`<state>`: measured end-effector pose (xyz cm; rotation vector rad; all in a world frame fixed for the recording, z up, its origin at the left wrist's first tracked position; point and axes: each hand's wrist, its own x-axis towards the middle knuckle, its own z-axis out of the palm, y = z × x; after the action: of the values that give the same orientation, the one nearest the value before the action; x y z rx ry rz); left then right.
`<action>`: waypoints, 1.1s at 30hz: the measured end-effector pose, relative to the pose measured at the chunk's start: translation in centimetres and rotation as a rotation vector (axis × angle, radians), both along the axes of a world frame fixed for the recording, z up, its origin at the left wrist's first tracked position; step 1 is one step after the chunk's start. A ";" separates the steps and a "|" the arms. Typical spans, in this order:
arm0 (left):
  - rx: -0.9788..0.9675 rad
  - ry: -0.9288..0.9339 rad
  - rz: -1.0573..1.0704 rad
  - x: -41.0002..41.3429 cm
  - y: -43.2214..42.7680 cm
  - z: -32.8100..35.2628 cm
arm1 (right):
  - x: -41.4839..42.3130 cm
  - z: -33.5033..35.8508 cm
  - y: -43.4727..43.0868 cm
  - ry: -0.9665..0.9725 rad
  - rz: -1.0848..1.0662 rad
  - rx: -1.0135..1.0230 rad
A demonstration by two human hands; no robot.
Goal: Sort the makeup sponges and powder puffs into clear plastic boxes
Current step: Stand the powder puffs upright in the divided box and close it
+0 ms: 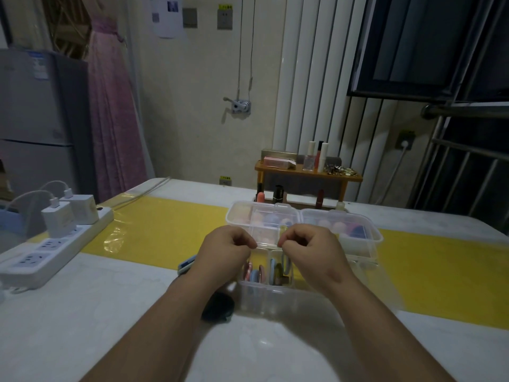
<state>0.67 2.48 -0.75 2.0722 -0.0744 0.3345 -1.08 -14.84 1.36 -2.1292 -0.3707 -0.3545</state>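
A clear plastic box (pixel 264 297) stands on the table right in front of me, with several round powder puffs (pixel 255 274) in pink, blue and brown set upright inside it. Over the box, my left hand (pixel 225 252) and my right hand (pixel 308 249) each pinch an edge of a clear lid (pixel 265 237). Behind it stand two closed clear boxes side by side. The left one (pixel 248 213) and the right one (pixel 358 235) both hold pastel makeup sponges.
A dark round item (pixel 217 307) lies left of the near box, and a blue-edged item (pixel 187 264) peeks out behind my left wrist. A white power strip (pixel 55 244) with chargers sits at the left. At the back, a small wooden shelf (pixel 308 172) holds cosmetics.
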 end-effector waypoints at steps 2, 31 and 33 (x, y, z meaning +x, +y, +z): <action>0.004 -0.003 0.001 0.0 0.0 0.0 | 0.0 -0.1 0.0 0.012 0.013 -0.025; -0.045 0.041 0.011 -0.1 0.3 0.1 | 0.0 -0.4 0.4 0.117 -0.138 -0.365; -0.066 0.051 0.015 -0.3 0.4 0.2 | -0.1 -0.4 0.5 0.107 -0.139 -0.363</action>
<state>0.38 2.90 -0.57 2.0154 -0.0168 0.2891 -1.18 -14.34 1.00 -2.5260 -0.2374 -0.2653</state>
